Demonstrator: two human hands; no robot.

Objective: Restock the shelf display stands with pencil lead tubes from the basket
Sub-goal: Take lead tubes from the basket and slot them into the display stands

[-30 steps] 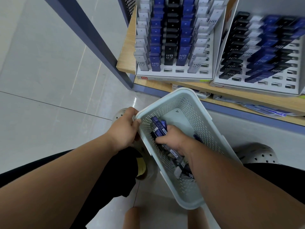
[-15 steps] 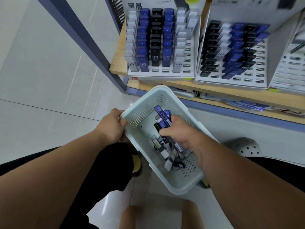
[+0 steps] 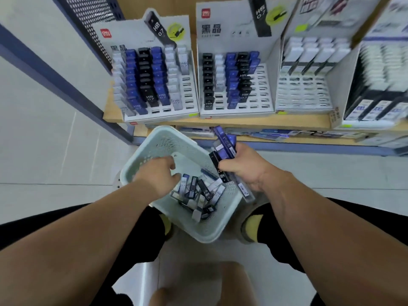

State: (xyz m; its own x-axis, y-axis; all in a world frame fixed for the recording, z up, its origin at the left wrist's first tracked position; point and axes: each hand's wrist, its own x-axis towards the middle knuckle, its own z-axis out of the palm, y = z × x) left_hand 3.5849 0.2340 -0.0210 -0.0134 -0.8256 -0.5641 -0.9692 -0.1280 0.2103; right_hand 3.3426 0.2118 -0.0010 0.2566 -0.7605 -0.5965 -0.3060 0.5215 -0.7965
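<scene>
Blue and black lead tubes (image 3: pixel 224 149) were bundled in the right hand (image 3: pixel 245 170) above the basket (image 3: pixel 154 146); whether anything was held by the left hand (image 3: pixel 159 173) could not be told. Sorting by colour was judged advisable before the display stands (image 3: pixel 187 93) were filled.

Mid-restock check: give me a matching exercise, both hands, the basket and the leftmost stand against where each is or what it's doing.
1. right hand
2. left hand
3. basket
4. leftmost display stand

A. stands on the wooden shelf
B. grips a bundle of pencil lead tubes
C. reaches down inside the basket
D. holds loose tubes at its bottom

Pairs: 1-B, 2-C, 3-D, 4-A
</scene>
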